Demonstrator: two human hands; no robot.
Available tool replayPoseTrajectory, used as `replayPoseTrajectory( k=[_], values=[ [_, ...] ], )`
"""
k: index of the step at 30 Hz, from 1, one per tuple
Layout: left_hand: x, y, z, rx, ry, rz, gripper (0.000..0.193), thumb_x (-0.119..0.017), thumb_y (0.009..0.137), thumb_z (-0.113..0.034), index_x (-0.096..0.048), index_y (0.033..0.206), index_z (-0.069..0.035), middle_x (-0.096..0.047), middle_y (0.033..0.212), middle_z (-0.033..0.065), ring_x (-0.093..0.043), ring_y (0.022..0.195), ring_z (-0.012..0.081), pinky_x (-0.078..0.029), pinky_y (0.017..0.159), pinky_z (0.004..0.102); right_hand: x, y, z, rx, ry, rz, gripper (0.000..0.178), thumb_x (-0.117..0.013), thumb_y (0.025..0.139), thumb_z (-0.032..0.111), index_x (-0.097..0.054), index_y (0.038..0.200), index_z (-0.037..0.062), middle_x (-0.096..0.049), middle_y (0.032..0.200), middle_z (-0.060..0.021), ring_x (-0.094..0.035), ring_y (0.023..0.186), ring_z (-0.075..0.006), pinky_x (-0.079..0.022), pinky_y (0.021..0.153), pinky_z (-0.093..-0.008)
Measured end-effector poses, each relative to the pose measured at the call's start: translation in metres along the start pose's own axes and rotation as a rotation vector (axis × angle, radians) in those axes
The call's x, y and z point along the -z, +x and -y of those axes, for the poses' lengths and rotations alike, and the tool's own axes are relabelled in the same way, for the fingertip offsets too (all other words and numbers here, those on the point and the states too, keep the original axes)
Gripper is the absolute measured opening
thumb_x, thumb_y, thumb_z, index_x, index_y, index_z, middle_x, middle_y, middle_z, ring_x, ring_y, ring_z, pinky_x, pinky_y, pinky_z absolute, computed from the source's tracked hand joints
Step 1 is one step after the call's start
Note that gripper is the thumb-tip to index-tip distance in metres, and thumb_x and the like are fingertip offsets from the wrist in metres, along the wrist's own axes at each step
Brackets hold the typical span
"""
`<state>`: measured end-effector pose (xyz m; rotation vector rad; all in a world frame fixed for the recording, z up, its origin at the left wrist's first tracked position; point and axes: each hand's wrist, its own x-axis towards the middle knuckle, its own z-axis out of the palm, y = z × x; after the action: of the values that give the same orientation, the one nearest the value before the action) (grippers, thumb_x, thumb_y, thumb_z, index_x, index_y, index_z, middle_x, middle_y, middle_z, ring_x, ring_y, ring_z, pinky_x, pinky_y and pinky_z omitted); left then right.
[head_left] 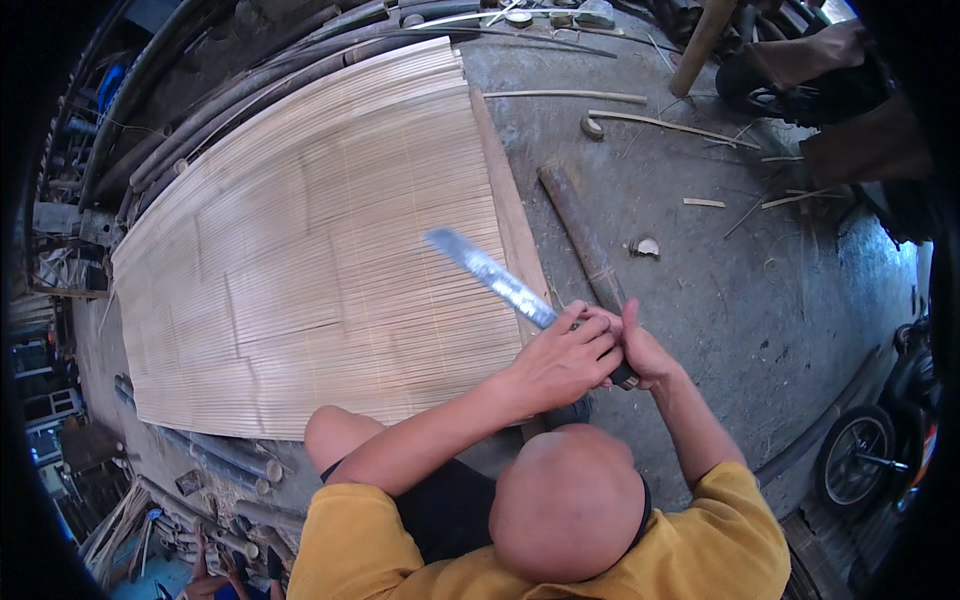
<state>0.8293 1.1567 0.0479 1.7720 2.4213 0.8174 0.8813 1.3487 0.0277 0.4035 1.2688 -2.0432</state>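
A machete with a broad grey blade (490, 280) points up and to the left, over the right edge of a pale slatted bamboo mat (320, 230). My left hand (565, 360) curls its fingers over the upper part of the handle. Around the same dark handle (625, 378), my right hand (640, 345) closes from the right with its thumb raised. The fingers overlap, so most of the handle is hidden; its butt shows below them. The blade is slightly blurred.
A wooden plank (510, 210) runs along the mat's right edge. Beside it lies a dark pole (580, 230). Bamboo strips (680, 128) and offcuts (645, 246) are scattered on the concrete. A motorbike wheel (857, 458) stands at right. My bent knees (570, 500) are close below my hands.
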Motion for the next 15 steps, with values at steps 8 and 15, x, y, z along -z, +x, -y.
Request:
replayPoseTrajectory(
  k=[8, 15],
  values=[
    [-0.065, -0.024, -0.02, 0.836, -0.616, -0.632, 0.043, -0.066, 0.098, -0.025, -0.058, 0.136, -0.007, -0.056, 0.128, 0.0152, -0.057, 0.114, 0.0247, -0.047, 0.098, 0.0396, 0.005, 0.032, -0.047, 0.254, -0.144, -0.438, 0.069, -0.042, 0.107, 0.053, -0.026, 0.16, 0.0115, -0.066, 0.1, -0.011, -0.061, 0.062, -0.0123, -0.049, 0.049, -0.0273],
    [-0.067, -0.011, 0.01, 1.257, -1.474, -0.578, 0.047, -0.055, 0.107, -0.034, -0.053, 0.143, -0.004, -0.059, 0.071, 0.0, -0.057, 0.061, 0.0096, -0.048, 0.052, 0.025, -0.005, 0.074, -0.072, 0.591, -0.745, -0.427, 0.077, -0.037, 0.11, 0.046, 0.007, 0.164, 0.0136, -0.067, 0.118, -0.0212, -0.068, 0.099, -0.0348, -0.05, 0.096, -0.0446]
  ],
)
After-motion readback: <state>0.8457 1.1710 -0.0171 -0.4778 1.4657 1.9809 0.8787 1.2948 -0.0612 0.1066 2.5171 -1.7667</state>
